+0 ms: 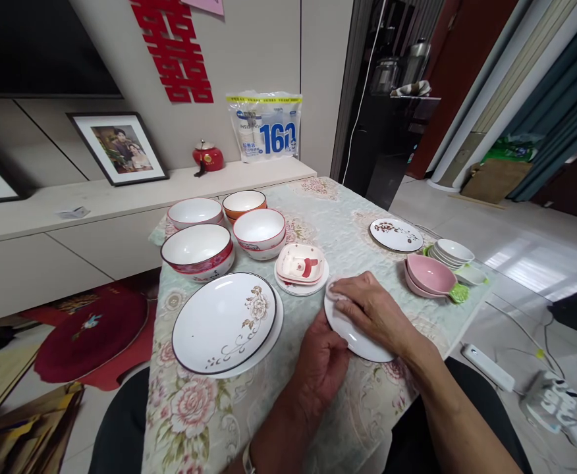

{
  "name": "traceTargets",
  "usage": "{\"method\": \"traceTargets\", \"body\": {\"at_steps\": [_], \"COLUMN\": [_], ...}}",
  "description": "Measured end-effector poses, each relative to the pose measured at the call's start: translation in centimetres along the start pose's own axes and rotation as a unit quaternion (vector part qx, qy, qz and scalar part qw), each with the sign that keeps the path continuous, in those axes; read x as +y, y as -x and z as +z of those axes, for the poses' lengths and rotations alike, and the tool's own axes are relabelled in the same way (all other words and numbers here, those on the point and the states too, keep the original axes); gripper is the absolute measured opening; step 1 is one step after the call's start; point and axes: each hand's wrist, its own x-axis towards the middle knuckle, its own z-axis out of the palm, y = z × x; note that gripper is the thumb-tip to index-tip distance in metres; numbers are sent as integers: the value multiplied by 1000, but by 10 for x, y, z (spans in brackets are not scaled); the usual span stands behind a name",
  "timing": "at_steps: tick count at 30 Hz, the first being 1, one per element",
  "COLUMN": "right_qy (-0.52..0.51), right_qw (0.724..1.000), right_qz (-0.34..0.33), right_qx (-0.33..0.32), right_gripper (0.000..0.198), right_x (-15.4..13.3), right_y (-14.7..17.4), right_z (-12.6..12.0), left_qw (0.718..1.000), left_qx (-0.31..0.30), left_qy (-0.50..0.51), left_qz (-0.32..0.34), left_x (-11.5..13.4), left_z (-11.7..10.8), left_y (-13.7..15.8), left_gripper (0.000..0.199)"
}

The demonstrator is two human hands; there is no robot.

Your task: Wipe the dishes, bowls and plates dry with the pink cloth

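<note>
A white plate [355, 334] with a dark rim is tilted over the near right of the table. My left hand [321, 359] grips its lower left edge, thumb on top. My right hand [375, 306] lies over the plate and presses a pale, thin wipe [334, 291] against its upper left rim; part of the wipe is hidden under the fingers. Left of my hands, a large flower-patterned plate [224, 322] lies on another white plate. Just beyond my hands, small square dishes [301, 263] with a red pattern sit on a round white plate [313, 284].
Several stacked bowls [197, 247] stand at the far left of the flowered tablecloth [328, 220]. At the right are a flower-patterned plate [396, 234], pink bowls [431, 274] and small white bowls [455, 250]. Behind, a cabinet carries a plastic pack [266, 128] and a red pot [208, 158].
</note>
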Motion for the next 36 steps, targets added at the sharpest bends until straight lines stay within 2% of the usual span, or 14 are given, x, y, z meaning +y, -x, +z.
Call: {"method": "traceTargets", "body": {"at_steps": [2, 4, 7, 10, 13, 16, 19, 21, 23, 27, 29, 31, 34, 36], "right_qy": [-50, -57, -2, 66, 111, 67, -25, -59, -67, 2, 25, 9, -55, -107], "right_qw": [996, 994, 1000, 989, 980, 993, 998, 993, 993, 999, 997, 999, 996, 985], "right_qz": [-60, -67, 23, 121, 152, 82, -27, -59, -54, 47, 65, 29, -46, -72], "right_qx": [-53, -68, -2, 48, 65, 43, -41, -85, -84, 19, 43, 25, -54, -110], "right_gripper": [26, 27, 27, 29, 31, 30, 29, 29, 28, 26, 27, 27, 26, 22], "right_x": [-12, -13, 3, 24, 29, 12, -12, -20, -16, 6, 10, 5, -11, -18], "right_y": [-1, -2, -2, 0, 1, -1, -3, -4, -4, -3, -3, -3, -1, 3], "right_z": [-4, -6, -1, 6, 9, 6, -2, -6, -7, 0, 4, 4, -3, -12], "left_qw": [1000, 1000, 1000, 1000, 999, 999, 997, 996, 996, 998, 997, 994, 988, 987], "left_qx": [-1, 4, 7, 13, 3, -5, 7, 16, 13, -8, -3, 22, 50, 47], "left_qy": [-4, -3, 1, 18, 40, 52, 74, 83, 78, 67, 79, 103, 139, 143], "left_qz": [-3, -4, -4, 3, 6, -1, -16, -26, -28, -21, -26, -34, -40, -55], "left_x": [0, 0, 0, -1, -3, -2, 1, 3, 4, 3, 4, 7, 11, 14], "left_z": [0, 1, 1, 1, 1, 2, 1, 0, -2, -1, 0, 1, 2, 2], "left_y": [0, 1, 0, -1, 0, 2, 3, 3, 3, 3, 2, 3, 4, 4], "left_gripper": [52, 48, 55, 55, 59, 63, 53, 45, 45, 60, 57, 44, 26, 26]}}
